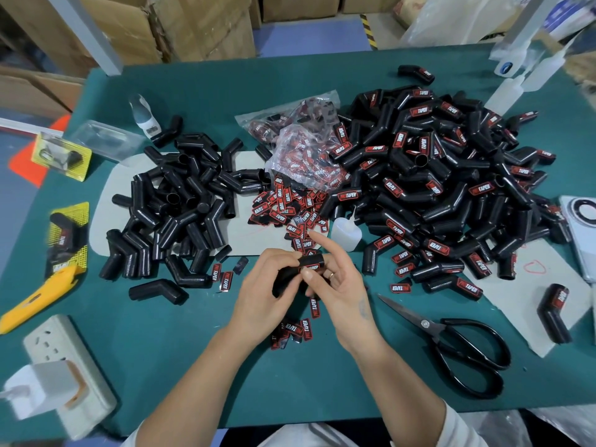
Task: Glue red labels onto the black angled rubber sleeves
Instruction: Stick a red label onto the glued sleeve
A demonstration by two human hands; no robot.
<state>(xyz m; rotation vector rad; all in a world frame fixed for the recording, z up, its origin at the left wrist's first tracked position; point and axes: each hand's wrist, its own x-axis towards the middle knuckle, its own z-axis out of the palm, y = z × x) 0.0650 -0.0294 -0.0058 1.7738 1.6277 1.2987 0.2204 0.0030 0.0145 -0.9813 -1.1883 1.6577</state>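
Note:
Both my hands hold one black angled rubber sleeve [290,279] just above the green table, near its front middle. My left hand [264,285] grips the sleeve from the left. My right hand [338,282] holds its upper end, with the thumb pressing on a red label [310,268] on the sleeve and the index finger pointing up. A heap of unlabelled sleeves [177,204] lies to the left, a larger heap of labelled sleeves [451,188] to the right. Loose red labels [290,208] spill from a clear bag [306,146]. A small glue bottle [346,233] stands behind my hands.
Black scissors [458,346] lie at the right front. A yellow utility knife [38,295] and a white power strip [64,372] lie at the left front. More bottles [506,95] stand at the back right, a phone [580,227] at the right edge, cardboard boxes beyond the table.

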